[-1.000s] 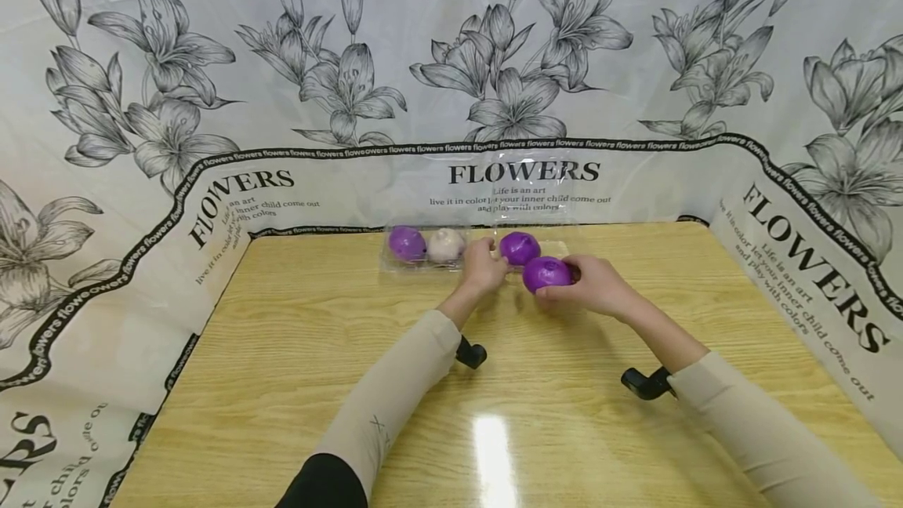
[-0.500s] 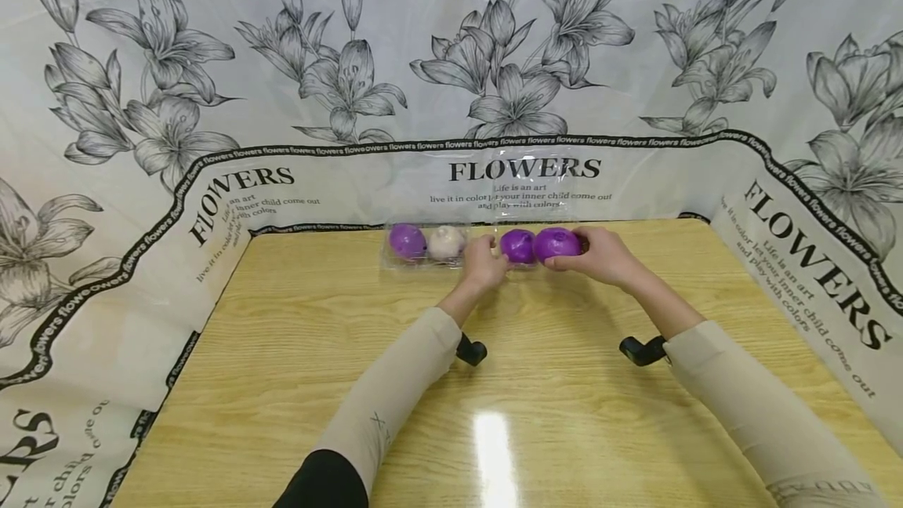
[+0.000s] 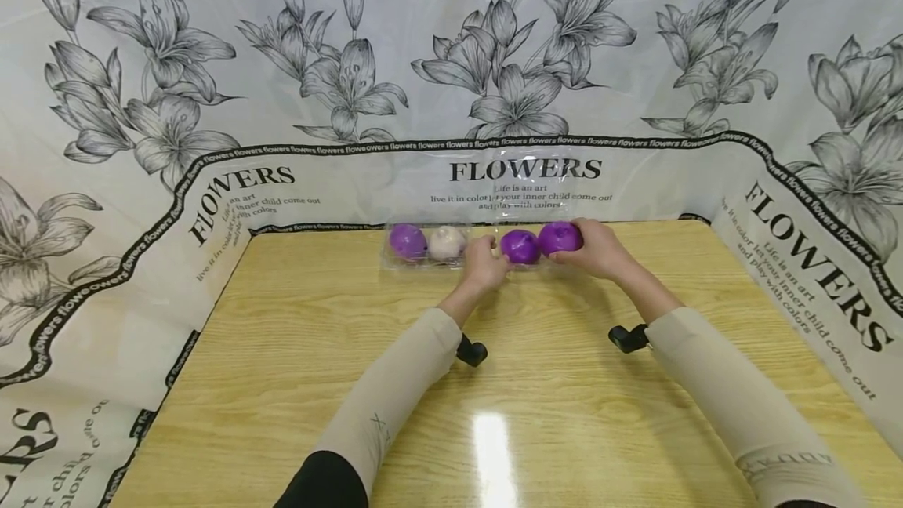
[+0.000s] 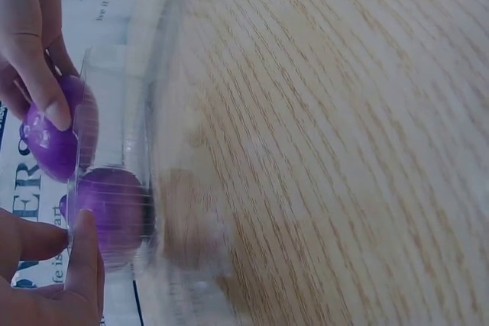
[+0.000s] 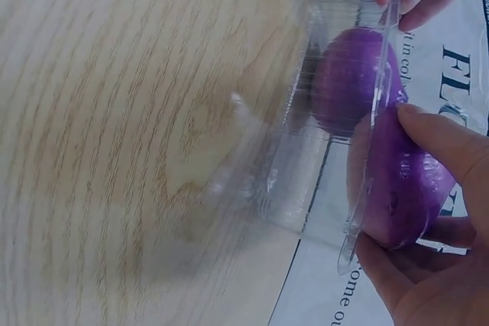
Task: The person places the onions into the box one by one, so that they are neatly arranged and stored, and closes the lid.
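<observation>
My right hand [image 3: 600,249] grips a shiny purple onion [image 3: 561,237], thumb on one side and fingers on the other. It holds the onion at the open top of a clear plastic box [image 5: 299,192], partly inside the rim in the right wrist view. A second purple onion [image 3: 520,247] lies in the same box, beside the first. With thumb and fingers, my left hand [image 3: 484,265] pinches the near-left rim of this box. The lid [image 3: 532,179] stands raised behind, against the cloth.
Left of my left hand stands another clear box [image 3: 390,261], holding a purple onion [image 3: 407,241] and a whitish bulb [image 3: 446,242]. A printed flower cloth [image 3: 367,186] walls in the back and sides of the wooden table [image 3: 550,414].
My right hand has carried the purple onion away from me and slightly right, from in front of the box to its right half. The left hand has stayed at the rim.
</observation>
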Motion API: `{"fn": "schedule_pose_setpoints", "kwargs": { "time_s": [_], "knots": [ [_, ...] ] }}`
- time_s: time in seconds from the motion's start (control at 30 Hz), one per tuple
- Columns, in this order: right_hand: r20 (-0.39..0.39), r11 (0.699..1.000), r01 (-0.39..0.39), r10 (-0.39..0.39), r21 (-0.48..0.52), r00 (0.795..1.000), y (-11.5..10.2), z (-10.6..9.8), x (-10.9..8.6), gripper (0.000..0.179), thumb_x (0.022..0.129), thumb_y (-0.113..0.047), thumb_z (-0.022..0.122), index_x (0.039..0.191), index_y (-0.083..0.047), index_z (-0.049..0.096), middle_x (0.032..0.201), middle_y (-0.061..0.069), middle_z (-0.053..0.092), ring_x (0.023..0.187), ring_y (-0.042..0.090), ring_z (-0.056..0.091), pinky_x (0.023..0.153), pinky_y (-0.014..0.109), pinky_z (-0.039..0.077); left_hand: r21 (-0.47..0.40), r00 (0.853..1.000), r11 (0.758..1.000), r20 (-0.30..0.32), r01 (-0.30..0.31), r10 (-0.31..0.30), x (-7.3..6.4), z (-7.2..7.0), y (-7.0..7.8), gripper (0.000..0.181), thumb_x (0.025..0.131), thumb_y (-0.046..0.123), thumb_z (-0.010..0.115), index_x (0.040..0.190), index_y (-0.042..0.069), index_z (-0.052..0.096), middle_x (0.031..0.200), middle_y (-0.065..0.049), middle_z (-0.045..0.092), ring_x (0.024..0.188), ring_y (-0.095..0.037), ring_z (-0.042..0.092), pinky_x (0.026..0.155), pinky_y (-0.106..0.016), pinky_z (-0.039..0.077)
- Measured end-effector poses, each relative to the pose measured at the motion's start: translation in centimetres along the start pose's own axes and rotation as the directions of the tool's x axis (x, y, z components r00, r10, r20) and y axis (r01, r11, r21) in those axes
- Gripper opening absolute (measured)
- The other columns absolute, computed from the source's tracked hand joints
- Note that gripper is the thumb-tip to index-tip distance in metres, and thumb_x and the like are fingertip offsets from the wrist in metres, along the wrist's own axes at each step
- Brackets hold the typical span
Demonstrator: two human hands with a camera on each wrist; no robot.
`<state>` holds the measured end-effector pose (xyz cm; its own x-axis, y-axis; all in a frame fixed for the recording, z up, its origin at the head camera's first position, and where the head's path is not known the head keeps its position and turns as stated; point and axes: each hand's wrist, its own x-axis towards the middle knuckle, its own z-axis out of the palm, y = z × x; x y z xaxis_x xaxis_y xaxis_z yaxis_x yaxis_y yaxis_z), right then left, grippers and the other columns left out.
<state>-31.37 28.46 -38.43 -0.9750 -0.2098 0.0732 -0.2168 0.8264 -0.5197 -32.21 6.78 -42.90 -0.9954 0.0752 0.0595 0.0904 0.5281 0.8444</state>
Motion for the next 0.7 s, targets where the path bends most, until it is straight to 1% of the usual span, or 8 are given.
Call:
{"fn": "schedule_pose_setpoints", "kwargs": {
  "time_s": [0.17,0.33,0.47,0.6,0.7],
  "knots": [
    [0.003,0.998,0.035,-0.035,-0.052,0.999,0.5,0.1,0.9,0.071,0.084,-0.020,0.085,0.133,0.017,0.050,0.125,0.037,0.058,0.114,0.051,0.058,0.103,0.063,0.049,0.000,1.000,1.000,-0.005,-0.001,0.001,0.1,0.0,0.1,0.053,0.093,0.004,0.069,0.143,-0.006,0.053,0.137,-0.019,0.062,0.130,-0.033,0.056,0.114,-0.039,0.047],
    [0.010,0.997,0.019,-0.018,-0.075,1.000,1.0,0.1,1.2,0.066,0.083,-0.018,0.085,0.129,0.017,0.052,0.120,0.036,0.059,0.111,0.050,0.059,0.100,0.062,0.051,-0.012,1.000,1.000,0.003,0.008,-0.008,0.0,0.0,0.1,0.054,0.093,0.003,0.069,0.143,-0.005,0.053,0.138,-0.019,0.061,0.131,-0.033,0.056,0.114,-0.039,0.047],
    [0.019,0.995,0.002,0.000,-0.098,1.000,1.1,0.3,1.3,0.069,0.082,-0.017,0.085,0.131,0.017,0.051,0.118,0.034,0.057,0.110,0.049,0.057,0.101,0.063,0.050,-0.004,1.000,1.000,-0.004,-0.004,0.004,0.0,0.1,0.1,0.053,0.093,0.003,0.070,0.142,-0.006,0.054,0.137,-0.019,0.062,0.130,-0.033,0.057,0.113,-0.039,0.048],
    [0.010,0.989,-0.018,0.020,-0.147,1.000,1.2,0.5,1.7,0.072,0.081,-0.018,0.085,0.133,0.017,0.050,0.120,0.035,0.055,0.113,0.049,0.053,0.104,0.065,0.046,0.014,1.000,1.000,-0.010,-0.022,0.022,0.1,0.1,0.0,0.051,0.092,0.005,0.071,0.139,-0.007,0.056,0.134,-0.020,0.064,0.127,-0.033,0.058,0.111,-0.039,0.049],
    [-0.004,0.981,-0.026,0.026,-0.195,1.000,1.4,0.6,2.1,0.069,0.079,-0.021,0.086,0.129,0.015,0.054,0.119,0.034,0.059,0.113,0.049,0.052,0.104,0.064,0.045,0.018,1.000,0.999,-0.008,-0.027,0.027,0.1,0.1,0.0,0.051,0.092,0.005,0.072,0.139,-0.007,0.057,0.133,-0.020,0.064,0.127,-0.034,0.058,0.111,-0.039,0.050]
  ]
}}
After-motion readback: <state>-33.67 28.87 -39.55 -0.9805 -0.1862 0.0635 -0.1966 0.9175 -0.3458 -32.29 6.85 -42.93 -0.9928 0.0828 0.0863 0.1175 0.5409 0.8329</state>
